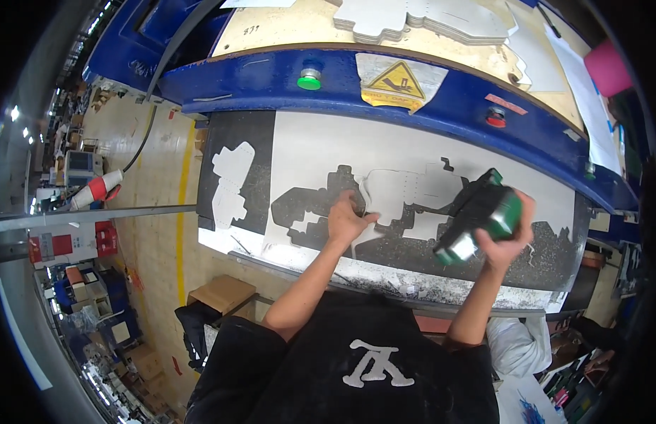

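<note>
My right hand (508, 244) grips a green, thick-sided cutting die (498, 215), tilted above the right part of a pale grey sheet (321, 138). The sheet has dark cut-out openings. My left hand (347, 220) rests over the sheet's middle with thumb and fingers apart. Its fingertips are beside the near-left edge of a cut flat piece (406, 187) with flaps and slits. Whether they touch that piece I cannot tell. Another white cut piece (230, 184) lies at the left on the dark work surface (261, 134).
Beyond the sheet runs a blue machine beam (236, 88) with a green button (309, 79), a red button (495, 116) and a hand-warning label (395, 81). On its wooden top lie stacked cut pieces (441, 21). A hanging red-and-white plug (98, 189) is at the left.
</note>
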`<state>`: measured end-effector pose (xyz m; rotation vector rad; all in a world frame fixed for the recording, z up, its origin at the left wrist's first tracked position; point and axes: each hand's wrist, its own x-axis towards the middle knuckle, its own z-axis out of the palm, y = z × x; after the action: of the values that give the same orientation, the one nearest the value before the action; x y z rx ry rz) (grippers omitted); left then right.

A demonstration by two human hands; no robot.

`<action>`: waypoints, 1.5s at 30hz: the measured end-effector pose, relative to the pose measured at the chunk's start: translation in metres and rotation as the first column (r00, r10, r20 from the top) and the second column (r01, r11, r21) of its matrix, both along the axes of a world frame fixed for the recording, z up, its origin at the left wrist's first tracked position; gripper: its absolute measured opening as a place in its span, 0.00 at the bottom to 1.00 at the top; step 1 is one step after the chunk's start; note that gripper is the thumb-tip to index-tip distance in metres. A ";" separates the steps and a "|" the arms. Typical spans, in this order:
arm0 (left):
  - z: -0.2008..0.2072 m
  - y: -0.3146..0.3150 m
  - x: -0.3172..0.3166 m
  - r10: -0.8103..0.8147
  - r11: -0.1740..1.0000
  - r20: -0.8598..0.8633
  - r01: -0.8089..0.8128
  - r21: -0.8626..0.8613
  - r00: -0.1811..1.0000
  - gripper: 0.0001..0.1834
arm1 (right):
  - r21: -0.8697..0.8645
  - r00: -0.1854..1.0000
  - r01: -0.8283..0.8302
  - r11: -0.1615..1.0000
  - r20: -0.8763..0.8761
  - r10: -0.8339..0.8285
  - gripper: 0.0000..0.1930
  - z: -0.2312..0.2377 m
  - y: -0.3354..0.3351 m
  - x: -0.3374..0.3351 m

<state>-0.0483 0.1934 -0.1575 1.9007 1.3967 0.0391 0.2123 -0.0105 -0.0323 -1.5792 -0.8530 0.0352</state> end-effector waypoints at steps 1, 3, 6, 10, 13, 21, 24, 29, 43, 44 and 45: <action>-0.002 0.000 0.004 0.042 0.998 0.085 -0.047 0.051 0.996 0.50 | 0.155 0.983 0.112 0.982 -0.159 -0.088 0.51 0.003 -0.018 -0.003; -0.010 0.001 0.017 0.093 0.994 0.209 -0.104 0.041 0.974 0.56 | 0.271 0.984 0.175 0.946 -0.090 -0.156 0.58 0.023 -0.047 0.004; -0.025 0.010 0.043 0.237 0.958 0.234 -0.266 0.104 0.943 0.48 | 0.025 0.984 0.149 0.989 0.095 -0.150 0.50 0.054 -0.070 0.005; -0.030 0.037 0.060 0.483 0.859 0.235 -0.404 -0.315 0.844 0.48 | -0.604 0.916 -0.007 0.797 0.316 0.248 0.40 0.040 -0.058 0.022; -0.025 0.045 0.059 0.603 0.711 0.182 -0.420 -0.564 0.777 0.34 | -0.697 0.874 0.023 0.716 0.362 0.325 0.42 -0.016 -0.047 0.036; -0.020 0.051 0.046 0.709 0.483 0.330 -0.089 -0.871 0.623 0.22 | -0.649 0.858 0.031 0.760 0.408 0.313 0.51 -0.102 -0.004 -0.037; -0.026 0.047 0.044 0.599 0.647 0.346 -0.181 -0.741 0.722 0.32 | -0.665 0.854 -0.008 0.746 0.384 0.351 0.50 -0.112 0.031 -0.054; -0.049 0.037 0.050 0.360 0.929 0.253 -0.320 -0.184 0.898 0.20 | -0.785 0.829 -0.187 0.591 0.197 0.523 0.48 -0.124 0.049 -0.073; -0.046 0.070 0.024 -0.090 0.995 0.197 0.077 0.070 0.976 0.36 | -0.537 0.365 -0.024 0.843 -0.790 -0.493 0.21 -0.163 0.090 -0.149; -0.042 0.068 0.023 -0.117 0.989 0.206 0.095 0.115 0.971 0.41 | -0.544 0.428 -0.041 0.838 -0.767 -0.477 0.15 -0.163 0.095 -0.147; -0.038 0.067 0.020 -0.121 0.989 0.212 0.099 0.111 0.970 0.41 | -0.498 0.433 -0.054 0.865 -0.793 -0.430 0.15 -0.163 0.098 -0.145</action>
<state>-0.0287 0.2605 -0.1953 1.9868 1.1593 0.2599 0.0669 0.0873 -0.1951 -1.7561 0.2489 0.9130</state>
